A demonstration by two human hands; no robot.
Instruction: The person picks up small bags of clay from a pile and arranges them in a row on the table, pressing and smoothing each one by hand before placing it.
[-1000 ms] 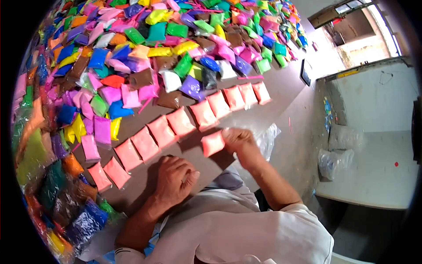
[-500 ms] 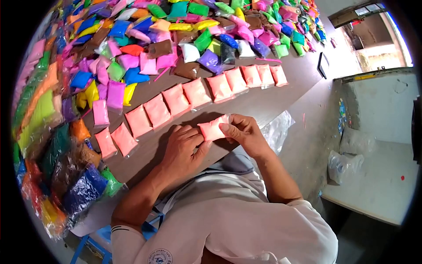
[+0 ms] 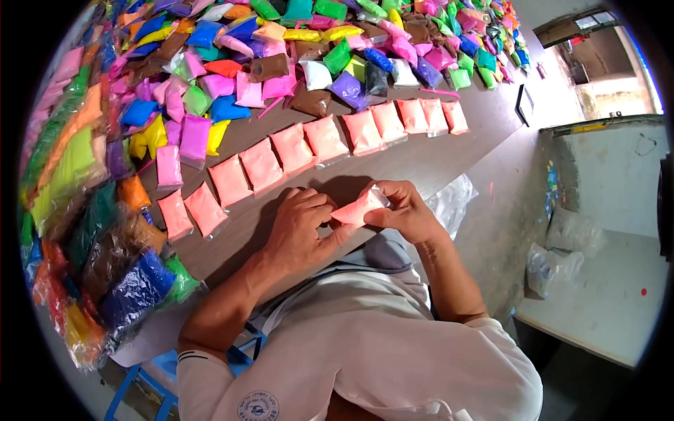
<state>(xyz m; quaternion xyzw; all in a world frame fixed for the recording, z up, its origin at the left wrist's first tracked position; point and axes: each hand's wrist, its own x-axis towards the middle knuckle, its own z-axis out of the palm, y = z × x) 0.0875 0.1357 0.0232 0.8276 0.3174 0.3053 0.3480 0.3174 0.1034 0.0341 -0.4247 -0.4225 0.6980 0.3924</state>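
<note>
Salmon-pink powder packet (image 3: 357, 209), clear plastic, tilted, held off brown table edge between both hands.

Bare strip: brown tabletop (image 3: 421, 165) lies open between the row of pink packets (image 3: 309, 144) and the near edge.
Far side: heap of coloured packets (image 3: 281, 42) blocks passage just behind the row.
Left: bundled packet bags (image 3: 105, 274) fill the edge.
Near middle: left hand (image 3: 302, 228) and right hand (image 3: 404, 210) pinching a pink packet (image 3: 358, 208).

- A row of packets (image 3: 309, 151) crossed the table (image 3: 421, 165).
- A heap (image 3: 281, 42) lay behind it.
- One packet (image 3: 357, 209) sat before it, between left hand (image 3: 298, 228) and right hand (image 3: 404, 210).
</note>
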